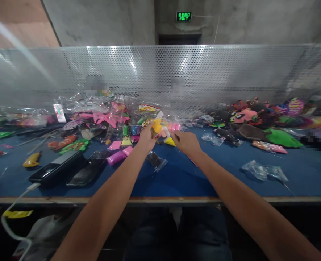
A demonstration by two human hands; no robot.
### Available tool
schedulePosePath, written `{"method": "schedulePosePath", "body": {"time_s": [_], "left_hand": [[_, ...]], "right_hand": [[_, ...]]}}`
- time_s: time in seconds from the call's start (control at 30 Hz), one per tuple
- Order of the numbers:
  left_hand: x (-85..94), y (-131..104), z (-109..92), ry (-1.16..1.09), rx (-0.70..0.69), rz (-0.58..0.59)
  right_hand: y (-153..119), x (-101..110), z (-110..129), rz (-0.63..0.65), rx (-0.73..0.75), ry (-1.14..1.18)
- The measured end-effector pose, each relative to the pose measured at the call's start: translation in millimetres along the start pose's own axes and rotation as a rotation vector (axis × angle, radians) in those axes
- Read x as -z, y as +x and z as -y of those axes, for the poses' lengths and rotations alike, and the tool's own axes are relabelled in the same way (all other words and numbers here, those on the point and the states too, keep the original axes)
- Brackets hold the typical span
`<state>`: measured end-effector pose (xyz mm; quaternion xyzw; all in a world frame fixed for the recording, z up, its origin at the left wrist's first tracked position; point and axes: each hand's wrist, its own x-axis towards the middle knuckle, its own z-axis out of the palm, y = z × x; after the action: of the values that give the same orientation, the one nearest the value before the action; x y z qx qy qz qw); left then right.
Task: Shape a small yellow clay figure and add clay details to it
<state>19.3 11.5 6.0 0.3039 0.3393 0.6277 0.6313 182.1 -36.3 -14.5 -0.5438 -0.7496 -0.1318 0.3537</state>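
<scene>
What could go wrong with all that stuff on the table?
The yellow piece held in the left hand might slip out and get lost among the colorful clutter around it.

The white cable hangs over the front edge of the blue table, so a snag could tug the black device it runs to.

The small clear packet lies close to the left forearm, so a sweep of that arm might knock it.

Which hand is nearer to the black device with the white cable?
Left. The left hand is right of the device and farther back; the right hand is farther right.
</scene>
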Motion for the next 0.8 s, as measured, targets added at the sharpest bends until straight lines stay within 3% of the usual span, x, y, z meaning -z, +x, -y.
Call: {"method": "schedulePosePath", "body": {"time_s": [0.37, 0.8], "left_hand": [[-0.7, -2.2, -9.5, -0.060, -0.002, -0.077], [-1.9, -4.3, -2.6, 0.016, -0.026, -0.021]], "right_hand": [[-0.3, 2.1, -3.5, -0.084, 0.015, 0.051], [0.1, 1.2, -5.0, -0.080, 0.015, 0.030]]}}
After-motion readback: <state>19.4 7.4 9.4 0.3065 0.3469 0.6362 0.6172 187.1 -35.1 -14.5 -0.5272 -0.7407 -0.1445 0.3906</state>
